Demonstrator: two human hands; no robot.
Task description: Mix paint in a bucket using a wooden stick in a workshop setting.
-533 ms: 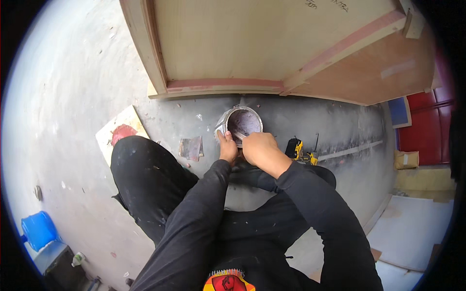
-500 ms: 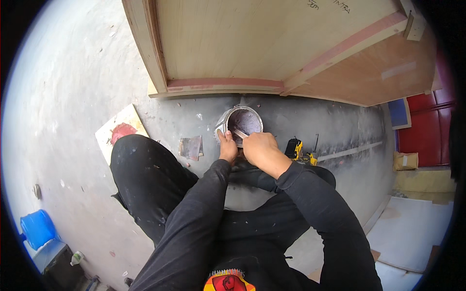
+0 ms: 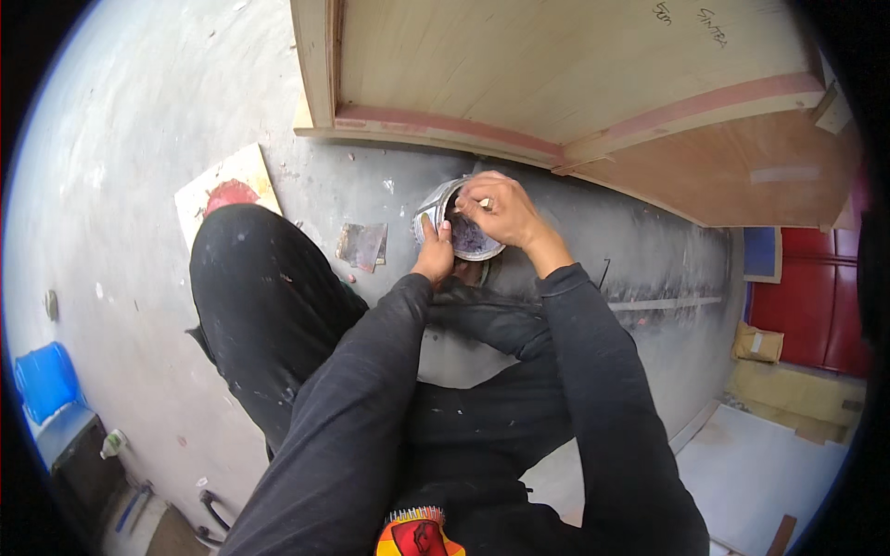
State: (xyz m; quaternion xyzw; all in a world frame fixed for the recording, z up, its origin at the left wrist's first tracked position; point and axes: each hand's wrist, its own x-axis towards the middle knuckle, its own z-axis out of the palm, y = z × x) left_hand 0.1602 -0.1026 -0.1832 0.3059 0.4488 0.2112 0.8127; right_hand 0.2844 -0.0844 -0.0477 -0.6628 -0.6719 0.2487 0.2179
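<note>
A round metal tin [image 3: 461, 232] stood open and upright on the floor, upper centre of the frame, purplish inside.

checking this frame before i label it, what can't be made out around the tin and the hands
Head view only:
- What the right hand pinches: a pale sliver shows, the fingers cover the rest.
- Far rim and part of the inside of the metal tin: hidden by the right hand.
- Tin's base: blocked by the left hand and sleeves.
- The dark stuff inside the tin: too small to identify.
- Small grey sheet on the floor: too blurred to tell its kind.
</note>
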